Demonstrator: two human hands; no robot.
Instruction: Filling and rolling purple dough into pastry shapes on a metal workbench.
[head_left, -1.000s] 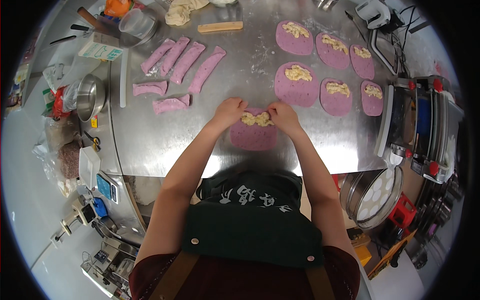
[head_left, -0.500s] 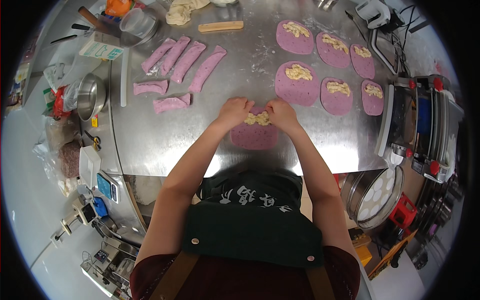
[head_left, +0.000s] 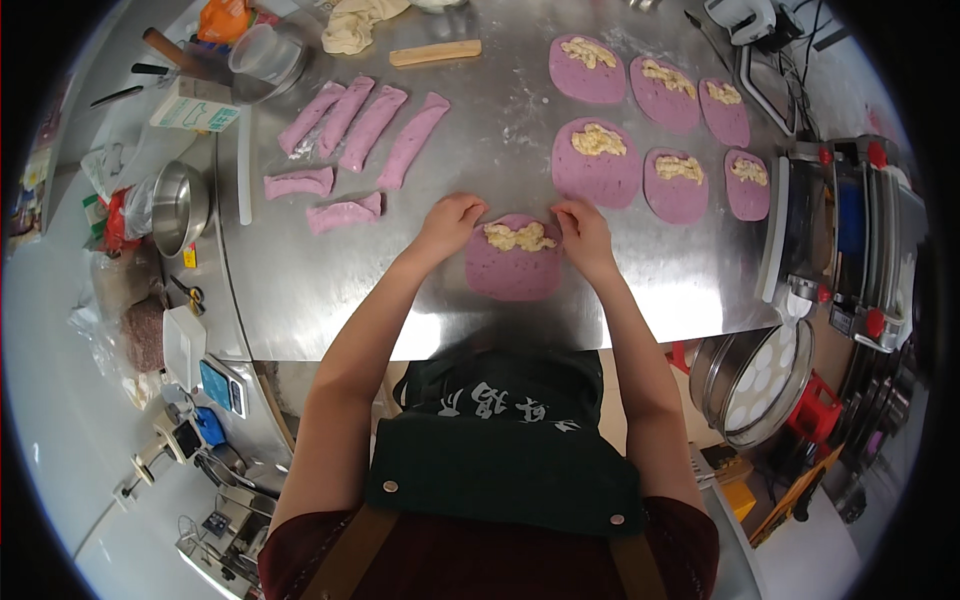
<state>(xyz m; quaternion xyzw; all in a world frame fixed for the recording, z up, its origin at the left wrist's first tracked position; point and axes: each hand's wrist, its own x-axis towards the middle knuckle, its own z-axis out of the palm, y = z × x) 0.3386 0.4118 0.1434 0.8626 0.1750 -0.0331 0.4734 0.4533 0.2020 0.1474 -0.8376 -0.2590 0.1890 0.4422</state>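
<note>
A flat purple dough sheet lies on the steel table in front of me, with a pale lumpy filling spread across its far part. My left hand is at the sheet's far left corner, fingers curled together. At the far right corner is my right hand, its fingers also bent and closed. Whether the fingertips pinch the dough edge cannot be made out. Several more sheets topped with filling, such as a large dough sheet, lie to the right. Several rolled dough pieces rest at left.
A wooden stick and a crumpled cloth lie at the back. Left are a metal bowl, a carton and a blue scale. A machine with red knobs borders the right edge.
Both hands have moved apart, from the middle of the sheet's far edge out to its corners. More of the far edge and the filling now shows.
</note>
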